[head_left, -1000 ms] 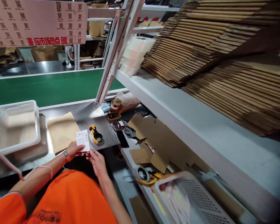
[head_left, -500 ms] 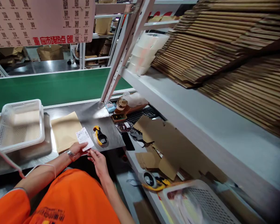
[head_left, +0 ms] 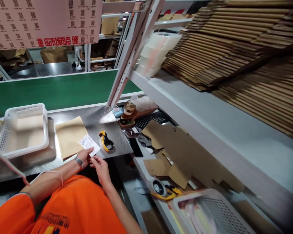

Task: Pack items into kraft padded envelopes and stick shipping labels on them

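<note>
A white printed label (head_left: 89, 144) is pinched in my left hand (head_left: 84, 156), its thumb lying over the lower edge. Close by, my right hand (head_left: 101, 169) is closed in a pinch just below the label's bottom corner. Whatever sits between those right fingertips is too small to make out. Beneath and left of the label, a tan padded envelope (head_left: 69, 135) lies flat on the metal table (head_left: 87, 113). A yellow and black tape dispenser (head_left: 106, 142) rests just right of the label.
To the left stands a white plastic basket (head_left: 46, 136). Behind the table runs a green conveyor belt (head_left: 56, 92). At right, a shelf (head_left: 197, 107) carries tape rolls (head_left: 158, 48) and stacked flat cardboard (head_left: 234, 42). Below are cardboard pieces (head_left: 180, 149) and another tape dispenser (head_left: 164, 191).
My right fingertips have moved slightly left, closer under my left thumb. My left hand keeps its hold on the label. The whole view has shifted a little.
</note>
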Demonstrator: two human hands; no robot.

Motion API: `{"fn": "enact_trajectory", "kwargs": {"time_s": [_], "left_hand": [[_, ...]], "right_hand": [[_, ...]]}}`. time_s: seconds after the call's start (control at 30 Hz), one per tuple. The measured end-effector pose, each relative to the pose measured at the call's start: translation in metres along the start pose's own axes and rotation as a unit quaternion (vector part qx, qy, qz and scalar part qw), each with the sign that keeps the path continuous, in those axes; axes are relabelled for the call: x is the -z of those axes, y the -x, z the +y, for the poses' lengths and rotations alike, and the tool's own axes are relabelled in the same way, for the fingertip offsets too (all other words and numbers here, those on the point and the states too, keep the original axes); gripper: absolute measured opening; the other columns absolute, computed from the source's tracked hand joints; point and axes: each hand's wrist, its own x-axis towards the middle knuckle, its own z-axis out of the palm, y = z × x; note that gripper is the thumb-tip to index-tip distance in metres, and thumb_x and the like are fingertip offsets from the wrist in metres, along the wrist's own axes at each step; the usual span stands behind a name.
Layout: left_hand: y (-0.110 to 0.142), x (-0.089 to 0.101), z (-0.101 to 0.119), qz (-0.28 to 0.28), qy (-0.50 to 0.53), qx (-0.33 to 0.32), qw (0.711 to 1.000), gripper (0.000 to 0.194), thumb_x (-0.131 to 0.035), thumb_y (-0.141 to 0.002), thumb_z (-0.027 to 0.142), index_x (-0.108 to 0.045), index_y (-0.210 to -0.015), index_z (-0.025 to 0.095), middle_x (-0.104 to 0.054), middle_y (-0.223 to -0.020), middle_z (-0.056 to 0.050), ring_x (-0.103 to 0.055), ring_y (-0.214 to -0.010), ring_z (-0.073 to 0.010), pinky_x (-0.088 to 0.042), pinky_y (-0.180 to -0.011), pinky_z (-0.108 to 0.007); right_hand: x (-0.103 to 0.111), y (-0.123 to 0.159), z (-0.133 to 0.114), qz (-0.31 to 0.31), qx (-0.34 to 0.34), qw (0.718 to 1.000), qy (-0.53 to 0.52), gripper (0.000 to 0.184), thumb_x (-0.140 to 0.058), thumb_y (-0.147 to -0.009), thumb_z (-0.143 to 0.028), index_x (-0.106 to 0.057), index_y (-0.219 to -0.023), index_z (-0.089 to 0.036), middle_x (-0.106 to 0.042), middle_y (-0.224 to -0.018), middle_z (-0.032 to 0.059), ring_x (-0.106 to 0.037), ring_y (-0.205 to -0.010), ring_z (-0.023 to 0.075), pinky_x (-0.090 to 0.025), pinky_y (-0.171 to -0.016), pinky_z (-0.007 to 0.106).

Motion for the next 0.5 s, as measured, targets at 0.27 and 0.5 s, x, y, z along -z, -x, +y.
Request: {"fn": "enact_trajectory", "kwargs": {"time_s": [0.27,0.5], "left_hand": [[0.017,0.001,-0.003,-0.003,-0.045,-0.044,0.998,0.013,-0.089,-0.086,0.013,-0.079,-0.094,0.013,-0.083,-0.082,-0.008,-0.073,-0.067,-0.0177,-0.055,-0.061,-0.025],[0.011,0.016,-0.011,-0.05,-0.193,-0.1,0.975,0.03,-0.105,-0.069,0.029,-0.083,-0.081,0.014,-0.081,-0.075,-0.007,-0.068,-0.065,-0.0175,-0.049,-0.061,-0.026]], "right_hand": [[0.004,-0.002,0.0,0.041,0.0,0.995,-0.095,0.058,-0.099,-0.065,-0.071,-0.083,-0.087,-0.019,-0.082,-0.086,0.0054,-0.073,-0.078,0.0181,-0.06,-0.066,0.028],[0.017,-0.007,-0.003,0.109,0.011,0.991,-0.074,0.053,-0.099,-0.063,-0.066,-0.082,-0.083,-0.02,-0.079,-0.075,0.0031,-0.068,-0.068,0.0171,-0.053,-0.057,0.027]]}}
